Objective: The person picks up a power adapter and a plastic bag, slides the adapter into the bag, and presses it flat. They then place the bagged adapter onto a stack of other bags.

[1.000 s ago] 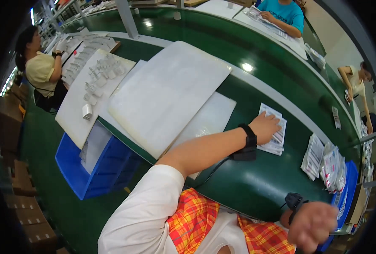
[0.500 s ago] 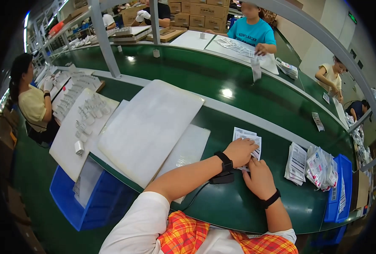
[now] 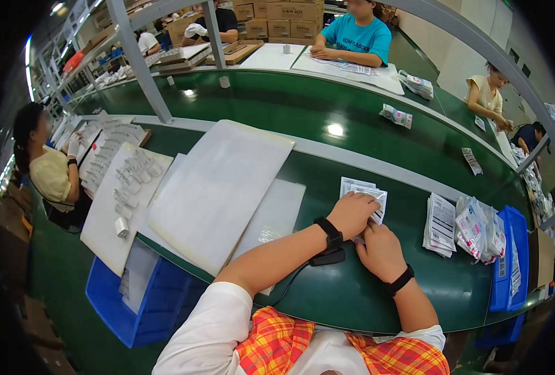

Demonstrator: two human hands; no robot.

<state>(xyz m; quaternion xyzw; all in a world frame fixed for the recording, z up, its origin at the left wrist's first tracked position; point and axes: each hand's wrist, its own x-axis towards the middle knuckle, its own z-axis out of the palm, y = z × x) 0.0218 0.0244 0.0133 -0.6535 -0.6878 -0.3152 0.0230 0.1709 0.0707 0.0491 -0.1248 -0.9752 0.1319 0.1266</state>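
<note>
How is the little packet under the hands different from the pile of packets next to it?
The clear packet lies flat and alone on the green table, with the left hand and right hand on it. The stack of packets holds several, piled up, and no hand touches it. Both are flat, pale and rectangular, with print on them.

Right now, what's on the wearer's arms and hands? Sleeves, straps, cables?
Both hands are bare, no gloves. The left hand has a black band at the wrist with a black block on its underside and a thin black cable trailing back along the forearm. The right hand wears a plain black wristband. Short white sleeves, with an orange-and-yellow plaid garment at the chest.
</note>
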